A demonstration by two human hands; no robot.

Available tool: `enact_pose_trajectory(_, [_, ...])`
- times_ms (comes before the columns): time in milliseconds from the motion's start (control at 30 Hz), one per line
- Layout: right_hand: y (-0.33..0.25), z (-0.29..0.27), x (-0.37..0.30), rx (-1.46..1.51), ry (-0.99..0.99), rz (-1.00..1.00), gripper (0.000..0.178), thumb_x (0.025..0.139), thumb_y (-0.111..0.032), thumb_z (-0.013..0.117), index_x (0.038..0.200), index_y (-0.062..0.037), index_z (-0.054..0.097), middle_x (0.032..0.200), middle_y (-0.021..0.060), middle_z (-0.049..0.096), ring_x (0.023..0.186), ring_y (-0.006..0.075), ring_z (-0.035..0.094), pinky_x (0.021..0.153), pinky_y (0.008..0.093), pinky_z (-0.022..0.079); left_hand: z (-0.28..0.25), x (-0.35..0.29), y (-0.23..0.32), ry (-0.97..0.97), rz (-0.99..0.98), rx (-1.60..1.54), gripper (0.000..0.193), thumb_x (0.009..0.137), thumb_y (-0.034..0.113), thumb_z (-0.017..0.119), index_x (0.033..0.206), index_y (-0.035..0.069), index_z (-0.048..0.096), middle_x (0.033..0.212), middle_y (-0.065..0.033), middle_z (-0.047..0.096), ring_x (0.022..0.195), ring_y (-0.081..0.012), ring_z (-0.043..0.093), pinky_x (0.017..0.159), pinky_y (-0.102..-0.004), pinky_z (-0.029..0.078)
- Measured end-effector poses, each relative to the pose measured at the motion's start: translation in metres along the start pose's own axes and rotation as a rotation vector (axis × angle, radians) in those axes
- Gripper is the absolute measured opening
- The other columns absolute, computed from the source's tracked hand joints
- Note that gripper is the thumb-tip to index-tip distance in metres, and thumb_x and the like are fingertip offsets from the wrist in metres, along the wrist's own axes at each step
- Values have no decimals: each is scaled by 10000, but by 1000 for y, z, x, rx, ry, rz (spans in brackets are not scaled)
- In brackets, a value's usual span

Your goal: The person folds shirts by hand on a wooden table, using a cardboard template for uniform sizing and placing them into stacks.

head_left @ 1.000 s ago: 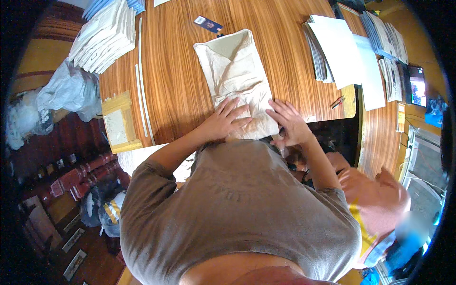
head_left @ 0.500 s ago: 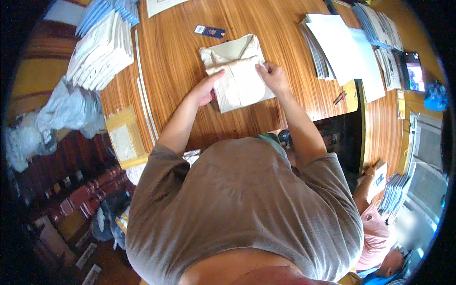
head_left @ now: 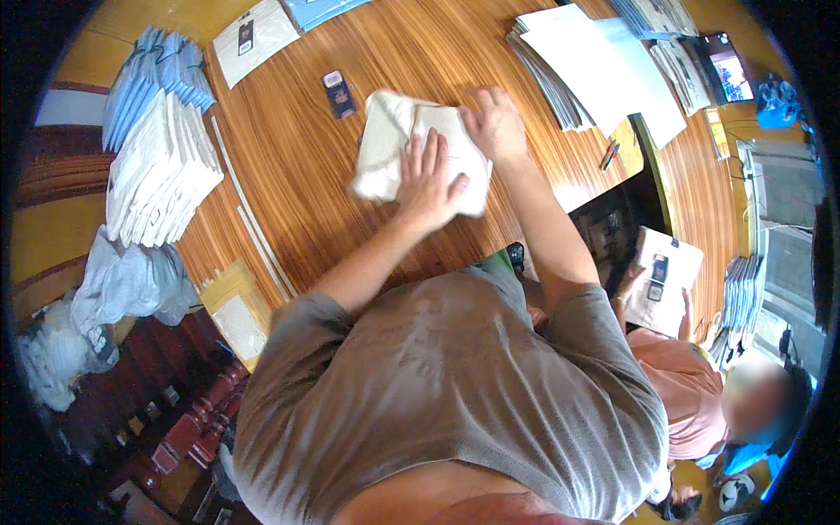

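A folded cream garment (head_left: 385,144) lies on the wooden table in front of me, its edges blurred. My left hand (head_left: 429,182) rests flat on top of it, fingers spread. At its upper right edge is my right hand (head_left: 496,127), thumb apart from loosely bent fingers, with no object seen in it. A dark hang tag (head_left: 339,94) with a pale label lies on the table just beyond the garment's left part.
Stacks of white garments (head_left: 162,171) and blue garments (head_left: 157,87) stand at the left. White sheets (head_left: 582,66) lie on a pile at the far right, near a small red-and-black tool (head_left: 610,156). A co-worker at the right holds a packed garment (head_left: 669,280).
My left hand has moved from the garment's left edge onto its top and flattened. The right hand has loosened its pinch on the cloth. The garment has turned, and the whole view has rotated.
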State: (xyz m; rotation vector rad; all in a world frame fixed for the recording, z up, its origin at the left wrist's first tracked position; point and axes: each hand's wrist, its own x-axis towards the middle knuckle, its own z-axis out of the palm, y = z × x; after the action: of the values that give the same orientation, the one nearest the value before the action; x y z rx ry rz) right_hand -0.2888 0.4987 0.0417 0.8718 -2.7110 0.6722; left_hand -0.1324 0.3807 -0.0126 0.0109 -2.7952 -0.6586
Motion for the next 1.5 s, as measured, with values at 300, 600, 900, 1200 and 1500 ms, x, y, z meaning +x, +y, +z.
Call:
enact_pose_trajectory(300, [35,-50,-78,185,-304,-454,440,860,-162,774,1281,-77,679,1334,97,664,1231,307,635,1041,434,523,-36,-3,-12,-113,3,123,1257,662,771,806,1587,19,407,1687,-197,315,1576,-430,223,1268,-639,136])
enact_pose_trajectory(600, [48,-36,-30,179,-579,-569,342,899,-299,757,1121,-56,665,1236,126,685,1214,342,601,1054,478,474,-34,-9,-19,-211,-55,96,1546,467,871,822,1638,8,299,1739,-163,217,1612,-437,96,1269,-671,41])
enact_pose_trajectory(900, [55,-35,-105,143,-229,181,444,973,-507,689,944,-64,697,907,171,729,818,402,732,722,509,579,-27,-7,2,-275,-242,207,1658,454,892,810,1667,-16,136,1765,-160,118,1619,-442,30,1181,-808,7])
enact_pose_trajectory(1200, [75,3,-53,441,-109,161,533,1002,-521,632,946,-7,761,764,249,724,671,374,743,664,491,608,-19,-4,6,-255,-332,290,1673,476,916,787,1660,-46,100,1767,-188,66,1609,-479,-6,1150,-838,20])
enact_pose_trajectory(1500, [82,-34,-35,447,-595,489,611,1002,-578,637,940,18,757,666,80,695,560,197,716,574,323,585,-27,10,33,-224,-540,353,1509,594,884,775,1643,-35,197,1729,-237,167,1577,-503,132,1187,-751,178])
